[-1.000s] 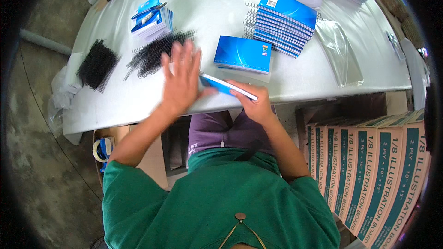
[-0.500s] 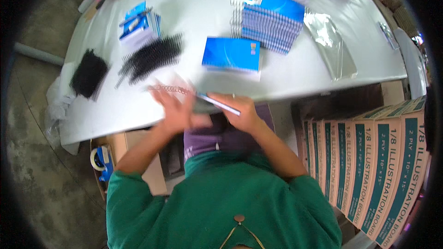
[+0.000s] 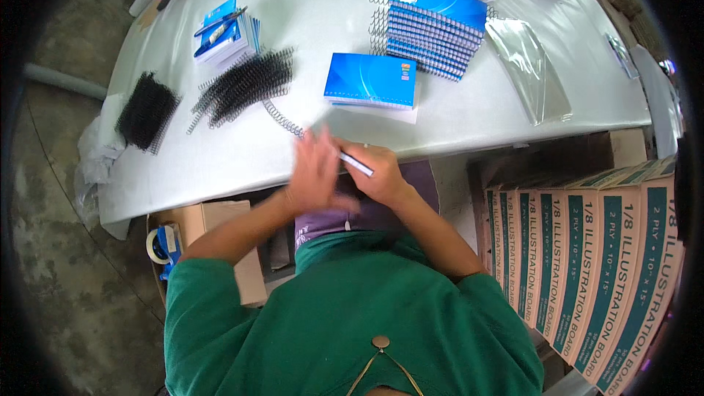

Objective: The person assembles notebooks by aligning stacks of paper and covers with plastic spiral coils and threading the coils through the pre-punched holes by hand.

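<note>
My right hand point(image 3: 379, 170) is closed around a thin notebook point(image 3: 356, 164), held edge-on just off the table's front edge. A loose black wire spiral point(image 3: 283, 119) slants from the far left toward the notebook and passes behind my left hand point(image 3: 317, 172). That hand is smeared by motion, but its fingers are stretched out beside the notebook, against or close to the spiral. Where the spiral meets the notebook is hidden. Beyond my hands lies a short stack of blue-covered notebooks point(image 3: 370, 79). A pile of black spirals point(image 3: 246, 88) sits to its left.
A tall stack of spiral-bound notebooks point(image 3: 433, 37) stands at the back, beside clear plastic sheets point(image 3: 532, 73). Farther left are another bundle of spirals point(image 3: 147, 111) and blue booklets with pens point(image 3: 226, 33). Cardboard cartons point(image 3: 587, 249) stand at right; a tape dispenser point(image 3: 167, 246) is below left.
My left hand has moved right, closer to my right hand. The spiral, earlier stretched across my left fingers, now slants up and away beyond them. My right hand still grips the notebook.
</note>
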Tool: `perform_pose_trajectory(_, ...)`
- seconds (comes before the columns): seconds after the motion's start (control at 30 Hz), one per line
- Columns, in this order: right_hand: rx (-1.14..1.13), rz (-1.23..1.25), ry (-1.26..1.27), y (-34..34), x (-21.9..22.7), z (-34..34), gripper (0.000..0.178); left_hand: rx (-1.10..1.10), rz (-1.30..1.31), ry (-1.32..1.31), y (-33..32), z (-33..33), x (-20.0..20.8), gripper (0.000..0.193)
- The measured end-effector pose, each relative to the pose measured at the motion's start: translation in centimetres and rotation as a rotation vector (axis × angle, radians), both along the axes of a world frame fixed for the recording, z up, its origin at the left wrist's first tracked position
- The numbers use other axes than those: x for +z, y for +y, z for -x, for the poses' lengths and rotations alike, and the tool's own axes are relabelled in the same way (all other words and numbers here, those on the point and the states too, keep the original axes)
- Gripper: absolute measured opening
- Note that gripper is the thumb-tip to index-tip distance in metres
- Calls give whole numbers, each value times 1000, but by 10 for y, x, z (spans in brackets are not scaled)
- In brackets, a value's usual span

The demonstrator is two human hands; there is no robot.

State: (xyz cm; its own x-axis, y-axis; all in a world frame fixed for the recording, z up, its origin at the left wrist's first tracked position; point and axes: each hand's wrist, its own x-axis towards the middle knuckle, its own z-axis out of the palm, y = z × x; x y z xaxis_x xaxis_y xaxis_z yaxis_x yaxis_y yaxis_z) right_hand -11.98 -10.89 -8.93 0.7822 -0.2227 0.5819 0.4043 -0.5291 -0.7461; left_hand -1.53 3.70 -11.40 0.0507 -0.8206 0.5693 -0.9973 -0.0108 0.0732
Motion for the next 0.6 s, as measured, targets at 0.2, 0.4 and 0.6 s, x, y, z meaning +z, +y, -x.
perform_pose_trajectory(0.2,39,35,-32,0,2,-3,42,161,345,-289,-29,-30,53,90)
perform_pose_trajectory(0.4,78,-162,-114,-4,-10,-9,54,-269,36,-115,-4,1,12,106)
perform_pose_trajectory(0.6,51,-159,54,0,1,-6,54,57,-128,251,-21,9,23,107)
